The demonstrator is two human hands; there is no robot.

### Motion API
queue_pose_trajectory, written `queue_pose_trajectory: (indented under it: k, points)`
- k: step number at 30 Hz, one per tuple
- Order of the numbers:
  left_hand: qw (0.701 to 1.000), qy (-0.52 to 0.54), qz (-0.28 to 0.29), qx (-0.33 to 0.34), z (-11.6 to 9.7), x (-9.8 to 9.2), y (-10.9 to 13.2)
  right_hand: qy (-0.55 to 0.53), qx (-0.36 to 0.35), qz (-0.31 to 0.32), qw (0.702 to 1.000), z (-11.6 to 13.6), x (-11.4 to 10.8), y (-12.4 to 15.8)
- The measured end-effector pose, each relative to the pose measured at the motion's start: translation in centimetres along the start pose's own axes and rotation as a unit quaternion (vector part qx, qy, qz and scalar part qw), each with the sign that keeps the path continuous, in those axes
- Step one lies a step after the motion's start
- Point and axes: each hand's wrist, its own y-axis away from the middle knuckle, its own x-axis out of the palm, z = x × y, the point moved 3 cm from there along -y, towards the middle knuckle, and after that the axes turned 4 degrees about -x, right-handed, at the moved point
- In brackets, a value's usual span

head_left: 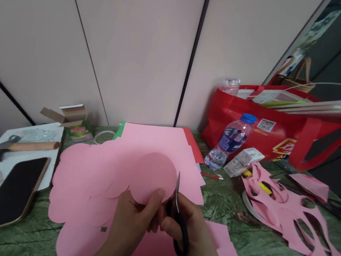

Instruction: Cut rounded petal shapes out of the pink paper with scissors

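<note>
My left hand [131,220] is closed in a pinch on the lower edge of a round pink paper cut-out [153,177], holding it upright over a heap of similar pink rounded pieces [85,183]. My right hand [193,234] grips black-handled scissors [178,219], fingers through the loops, with the blades pointing up at the cut-out's right edge. More pink paper sheets [162,139] lie flat beneath and behind.
On the green marbled table [261,252]: pink paper scraps [289,210] at right, a water bottle [231,141], a small carton [244,161], a red bag [279,131]. At left, a phone [11,194], a hammer [23,148], an open small box [73,124].
</note>
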Motion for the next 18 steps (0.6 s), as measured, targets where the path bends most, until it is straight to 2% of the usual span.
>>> queue_pose_trajectory:
  k: [18]
  points:
    - [0.999, -0.014, -0.035, 0.004, -0.22, -0.30, 0.39, 0.023, 0.025, -0.019, 0.999, -0.33, -0.46, 0.04]
